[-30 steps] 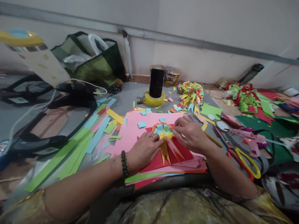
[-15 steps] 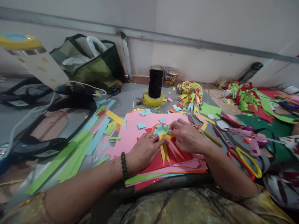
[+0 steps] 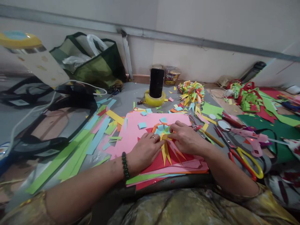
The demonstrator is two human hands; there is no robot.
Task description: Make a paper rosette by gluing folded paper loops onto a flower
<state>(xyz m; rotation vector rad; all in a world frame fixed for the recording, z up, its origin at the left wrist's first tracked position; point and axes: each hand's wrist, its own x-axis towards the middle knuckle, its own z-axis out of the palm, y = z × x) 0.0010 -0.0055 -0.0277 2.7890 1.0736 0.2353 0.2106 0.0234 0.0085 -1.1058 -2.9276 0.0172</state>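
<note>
A paper flower (image 3: 166, 153) of folded blue, yellow, orange, green and pink strips lies on red paper (image 3: 150, 166) in front of me. My left hand (image 3: 145, 150) presses its bent fingertips on the flower's near left side, by the yellow strips. From the right, my right hand (image 3: 187, 137) pinches at the flower's middle with closed fingers, which partly hide the folds. Pointed yellow and pink strip ends fan out towards me between the hands. Beneath the red paper is a stack of sheets, with a pink sheet (image 3: 128, 134) showing on the left.
Green strips (image 3: 58, 162) and blue strips (image 3: 100, 134) lie leftward. Right of the stack are scissors (image 3: 249, 161) and a pink glue gun (image 3: 254, 139). A phone (image 3: 156, 82) stands in a yellow tape roll (image 3: 154, 100); a bundle of paper strips (image 3: 192, 90) is nearby.
My right fingers have shifted very slightly at the flower's middle. My left hand and the flower look almost unmoved.
</note>
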